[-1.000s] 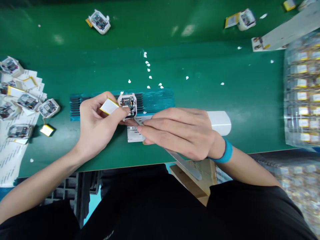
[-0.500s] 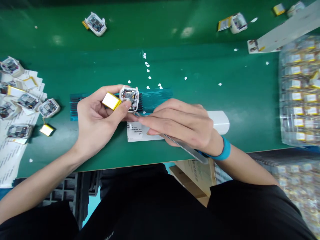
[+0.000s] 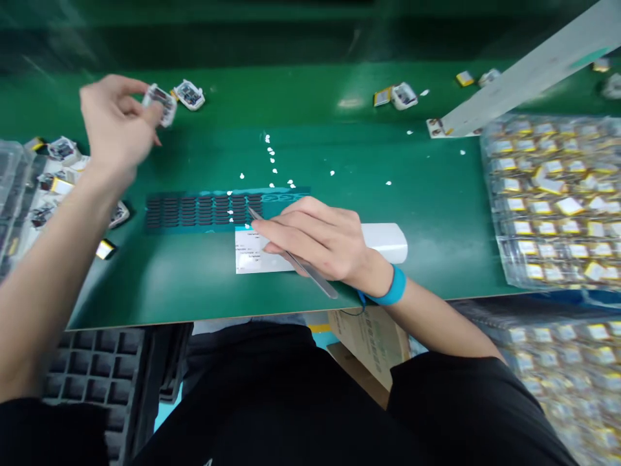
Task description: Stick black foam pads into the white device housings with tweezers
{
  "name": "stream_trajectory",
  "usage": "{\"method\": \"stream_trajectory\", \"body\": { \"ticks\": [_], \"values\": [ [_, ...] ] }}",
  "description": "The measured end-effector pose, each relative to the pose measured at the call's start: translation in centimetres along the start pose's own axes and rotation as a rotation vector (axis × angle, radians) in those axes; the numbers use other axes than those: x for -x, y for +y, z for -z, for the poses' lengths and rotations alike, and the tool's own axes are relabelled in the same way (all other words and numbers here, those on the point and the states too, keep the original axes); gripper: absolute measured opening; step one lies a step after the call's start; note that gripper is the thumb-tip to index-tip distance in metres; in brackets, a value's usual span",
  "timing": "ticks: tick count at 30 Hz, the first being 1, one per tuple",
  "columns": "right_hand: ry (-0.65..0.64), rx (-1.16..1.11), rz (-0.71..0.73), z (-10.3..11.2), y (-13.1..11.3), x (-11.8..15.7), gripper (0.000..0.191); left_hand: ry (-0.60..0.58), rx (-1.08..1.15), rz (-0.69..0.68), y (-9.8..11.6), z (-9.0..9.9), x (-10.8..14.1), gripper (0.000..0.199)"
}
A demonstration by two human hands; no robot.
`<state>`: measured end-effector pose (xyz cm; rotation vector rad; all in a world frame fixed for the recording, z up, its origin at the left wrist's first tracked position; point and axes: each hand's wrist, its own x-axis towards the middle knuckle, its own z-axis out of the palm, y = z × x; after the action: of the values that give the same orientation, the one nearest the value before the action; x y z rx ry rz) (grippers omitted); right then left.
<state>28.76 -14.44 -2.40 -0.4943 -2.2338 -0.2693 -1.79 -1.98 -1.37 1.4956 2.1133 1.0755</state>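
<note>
White casing (image 3: 165, 104) was pinched between thumb and fingers of our left hand (image 3: 116, 123), toward the far left corner of the green surface (image 3: 349, 149), just beside a second casing (image 3: 189, 96). Whether ours touched the surface, we could not tell. Nearer the front edge, our right hand (image 3: 320, 236) was clamped on tweezers (image 3: 317, 279), their tips over a blue sheet (image 3: 274, 207). Beneath that hand we had a printed paper (image 3: 248, 255), and toward the surface's right end, a clear tray (image 3: 505, 259).
</note>
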Motion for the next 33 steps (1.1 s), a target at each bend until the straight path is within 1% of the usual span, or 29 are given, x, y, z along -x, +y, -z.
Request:
{"method": "stream_trajectory", "body": {
  "ticks": [1,2,3,5,8,10,12,14,16,17,19,21,22,23,25,26,28,30,33],
  "values": [
    [0.008,-0.001,-0.013,-0.1,0.0,0.0,0.022,0.029,-0.041,0.016,-0.1,0.3,-1.8,0.017],
    [0.015,-0.007,-0.025,-0.1,-0.1,-0.1,0.023,0.023,-0.084,0.026,-0.2,0.5,-3.3,0.014],
    [0.019,-0.017,-0.033,-0.1,-0.1,-0.1,0.024,0.018,-0.116,0.028,-0.2,0.6,-4.4,0.014],
    [0.025,-0.028,-0.027,-0.1,-0.1,-0.2,0.024,-0.012,-0.166,-0.005,-0.1,0.2,-5.5,0.022],
    [0.033,-0.012,0.003,-0.5,0.0,-0.2,0.023,-0.137,-0.129,-0.152,0.5,-1.5,-5.6,0.028],
    [0.016,-0.001,0.002,-0.9,0.2,-0.1,0.022,-0.214,-0.066,-0.213,1.2,-2.7,-5.5,0.034],
    [-0.005,-0.009,-0.047,-1.3,0.3,-0.1,0.021,-0.208,-0.003,-0.215,1.9,-3.5,-5.4,0.041],
    [-0.003,-0.042,-0.121,-1.5,0.5,-0.3,0.019,-0.204,0.077,-0.221,2.4,-3.8,-4.9,0.045],
    [0.02,-0.086,-0.178,-1.5,0.5,-0.5,0.019,-0.231,0.158,-0.218,2.6,-3.7,-3.3,0.047],
    [0.037,-0.105,-0.194,-1.4,0.4,-0.6,0.02,-0.261,0.211,-0.215,2.6,-3.5,-1.9,0.049],
    [0.085,-0.128,-0.21,-1.1,0.2,-0.7,0.024,-0.342,0.333,-0.218,2.8,-2.9,1.9,0.054],
    [0.137,-0.14,-0.232,-0.9,-0.2,-0.6,0.028,-0.445,0.639,-0.239,3.1,-2.1,6.6,0.059],
    [0.154,-0.147,-0.248,-0.9,-0.4,-0.5,0.028,-0.465,0.733,-0.238,3.4,-1.7,8.9,0.058],
    [0.159,-0.156,-0.27,-0.9,-0.5,-0.4,0.026,-0.488,0.782,-0.212,3.8,-1.2,11.0,0.055],
    [0.159,-0.165,-0.314,-1.1,-0.8,-0.2,0.02,-0.447,0.825,-0.205,4.6,-0.6,14.4,0.04],
    [0.161,-0.163,-0.325,-1.2,-0.8,-0.1,0.022,-0.426,0.818,-0.208,4.9,-0.4,15.5,0.034],
    [0.162,-0.145,-0.339,-1.5,-0.7,0.0,0.03,-0.4,0.801,-0.215,5.3,-0.3,16.7,0.03],
    [0.141,-0.127,-0.339,-1.7,-0.5,0.2,0.03,-0.41,0.799,-0.215,5.5,-0.4,17.1,0.03],
    [0.107,-0.087,-0.328,-1.8,-0.3,0.3,0.023,-0.413,0.802,-0.211,5.4,-0.5,17.2,0.023]
  ]
}}
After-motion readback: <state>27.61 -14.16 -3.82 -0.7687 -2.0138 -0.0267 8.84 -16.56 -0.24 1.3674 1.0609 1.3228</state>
